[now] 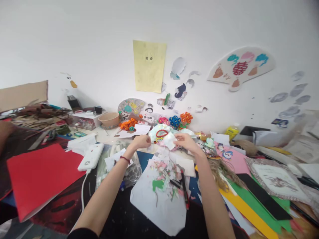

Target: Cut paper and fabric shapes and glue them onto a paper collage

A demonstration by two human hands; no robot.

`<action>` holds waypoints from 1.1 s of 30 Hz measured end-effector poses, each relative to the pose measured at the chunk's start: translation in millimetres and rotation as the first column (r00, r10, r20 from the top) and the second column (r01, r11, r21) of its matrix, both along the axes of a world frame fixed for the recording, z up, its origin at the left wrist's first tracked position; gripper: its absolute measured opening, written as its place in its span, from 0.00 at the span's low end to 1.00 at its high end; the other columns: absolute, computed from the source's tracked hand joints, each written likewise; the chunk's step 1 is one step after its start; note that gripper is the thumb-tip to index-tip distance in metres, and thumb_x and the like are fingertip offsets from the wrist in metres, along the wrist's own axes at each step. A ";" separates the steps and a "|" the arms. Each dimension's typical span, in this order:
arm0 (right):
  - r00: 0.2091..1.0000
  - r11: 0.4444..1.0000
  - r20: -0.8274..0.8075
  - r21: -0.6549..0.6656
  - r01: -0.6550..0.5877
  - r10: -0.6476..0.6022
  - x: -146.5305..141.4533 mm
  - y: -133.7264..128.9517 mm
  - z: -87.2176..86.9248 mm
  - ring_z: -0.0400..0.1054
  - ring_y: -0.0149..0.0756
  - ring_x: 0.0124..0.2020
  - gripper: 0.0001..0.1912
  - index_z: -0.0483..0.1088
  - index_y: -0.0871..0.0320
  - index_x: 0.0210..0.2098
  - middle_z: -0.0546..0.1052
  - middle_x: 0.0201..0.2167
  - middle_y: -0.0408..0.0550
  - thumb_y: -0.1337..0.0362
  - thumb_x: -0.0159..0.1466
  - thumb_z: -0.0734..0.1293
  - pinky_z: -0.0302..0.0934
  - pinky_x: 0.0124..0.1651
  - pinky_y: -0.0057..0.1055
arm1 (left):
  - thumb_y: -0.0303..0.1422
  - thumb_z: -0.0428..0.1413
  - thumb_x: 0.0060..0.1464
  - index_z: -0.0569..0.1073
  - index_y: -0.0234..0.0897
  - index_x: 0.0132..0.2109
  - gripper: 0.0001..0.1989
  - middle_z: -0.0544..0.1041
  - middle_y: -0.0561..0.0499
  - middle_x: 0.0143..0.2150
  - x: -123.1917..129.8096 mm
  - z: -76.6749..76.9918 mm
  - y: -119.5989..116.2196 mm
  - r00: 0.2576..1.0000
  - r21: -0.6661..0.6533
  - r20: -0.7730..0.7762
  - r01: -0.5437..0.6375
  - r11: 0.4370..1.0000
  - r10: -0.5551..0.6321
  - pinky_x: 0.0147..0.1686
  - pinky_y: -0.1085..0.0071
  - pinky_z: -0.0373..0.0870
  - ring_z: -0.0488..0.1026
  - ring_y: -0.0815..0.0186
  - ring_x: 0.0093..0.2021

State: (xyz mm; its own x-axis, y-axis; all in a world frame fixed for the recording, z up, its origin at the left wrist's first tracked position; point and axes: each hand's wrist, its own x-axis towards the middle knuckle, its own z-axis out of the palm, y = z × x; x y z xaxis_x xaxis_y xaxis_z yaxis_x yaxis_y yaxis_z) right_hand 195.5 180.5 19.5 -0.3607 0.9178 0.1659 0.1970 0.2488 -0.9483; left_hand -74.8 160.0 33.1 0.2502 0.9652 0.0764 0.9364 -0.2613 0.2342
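My left hand (143, 141) is closed, its fingers curled; whatever is in them, if anything, is hidden. Just right of it, my right hand (185, 142) pinches the edge of a small whitish sheet (169, 140), perhaps tissue or paper. Behind that lies a pale patterned bundle (156, 131) with red-handled scissors (161, 133) on top. Below and between my forearms is a large white paper sheet (157, 209) strewn with green and pink paper scraps (158, 184). A dark pen-like tool (184, 189) rests along its right side.
Left of me are a red paper sheet (45, 176), a white power bank (91, 156) with a cable, and a tan bowl (109, 120). Craft flowers (174, 121) stand by the wall. Coloured strips (246, 212) and a framed piece (276, 179) lie right. Another person's hand (6, 129) shows far left.
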 end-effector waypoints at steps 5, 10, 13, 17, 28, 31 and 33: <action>0.991 0.981 0.071 -0.162 -0.103 0.115 -35.6 10.6 -42.7 0.70 0.32 0.22 0.14 0.72 0.61 0.33 0.75 0.24 0.44 0.62 0.49 0.74 0.64 0.25 0.27 | 0.39 0.56 0.63 0.73 0.33 0.51 0.15 0.75 0.44 0.51 -22.9 7.1 -6.9 0.989 0.022 -0.098 -0.108 0.994 0.109 0.51 0.54 0.72 0.73 0.59 0.50; 0.976 0.966 0.161 -0.237 -0.104 0.145 -80.0 7.0 -54.4 0.73 0.32 0.23 0.16 0.70 0.62 0.43 0.74 0.25 0.41 0.68 0.55 0.71 0.67 0.26 0.27 | 0.36 0.47 0.66 0.76 0.36 0.42 0.14 0.80 0.45 0.43 -73.9 35.2 -76.3 0.979 0.114 -0.061 -0.188 0.975 0.196 0.52 0.55 0.63 0.75 0.58 0.45; 0.952 0.965 0.262 -0.244 -0.093 0.158 -108.0 10.9 -48.8 0.75 0.33 0.29 0.16 0.69 0.62 0.48 0.76 0.30 0.43 0.70 0.61 0.68 0.69 0.31 0.28 | 0.36 0.43 0.67 0.74 0.38 0.45 0.15 0.80 0.46 0.44 -94.9 30.9 -131.0 0.954 0.167 0.015 -0.299 0.940 0.300 0.45 0.60 0.62 0.76 0.57 0.43; 0.873 0.978 0.475 -0.209 -0.010 0.111 -134.0 16.5 -43.7 0.75 0.36 0.39 0.16 0.68 0.62 0.53 0.77 0.42 0.49 0.63 0.67 0.67 0.72 0.41 0.35 | 0.34 0.43 0.67 0.73 0.38 0.43 0.15 0.80 0.47 0.41 -103.0 -9.2 -188.1 0.923 0.193 0.007 -0.378 0.906 0.384 0.41 0.62 0.61 0.76 0.58 0.41; 0.667 0.968 0.703 0.214 0.128 -0.244 -140.9 -2.7 -20.5 0.68 0.52 0.55 0.16 0.73 0.62 0.51 0.78 0.48 0.61 0.70 0.65 0.62 0.58 0.55 0.41 | 0.36 0.54 0.63 0.72 0.32 0.55 0.17 0.77 0.42 0.44 -100.6 -101.0 -238.4 0.868 0.289 -0.203 -0.389 0.875 0.453 0.42 0.58 0.68 0.73 0.52 0.44; 0.707 0.983 0.690 0.182 0.040 -0.156 -155.8 -6.0 -21.6 0.73 0.43 0.48 0.16 0.75 0.59 0.50 0.81 0.42 0.54 0.67 0.64 0.64 0.60 0.49 0.33 | 0.34 0.53 0.63 0.72 0.29 0.55 0.16 0.77 0.40 0.44 -103.1 -106.7 -230.1 0.893 0.308 -0.167 -0.356 0.882 0.418 0.41 0.60 0.70 0.74 0.53 0.42; 0.738 0.991 0.673 0.120 -0.051 -0.044 -168.8 -13.5 -26.9 0.75 0.39 0.41 0.13 0.78 0.57 0.45 0.82 0.37 0.50 0.62 0.64 0.65 0.62 0.43 0.28 | 0.31 0.53 0.63 0.69 0.28 0.58 0.18 0.77 0.39 0.46 -105.4 -111.1 -226.1 0.915 0.338 -0.140 -0.316 0.887 0.379 0.42 0.60 0.71 0.74 0.54 0.42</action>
State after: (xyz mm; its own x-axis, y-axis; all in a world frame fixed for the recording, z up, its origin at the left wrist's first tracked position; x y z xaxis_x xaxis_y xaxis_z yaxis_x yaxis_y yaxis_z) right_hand 26.7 167.1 -7.3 -0.4245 0.9054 -0.0111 0.7706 0.3548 -0.5294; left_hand -180.2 -66.1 -78.0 -0.0570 0.9304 0.3621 0.9981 0.0617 -0.0014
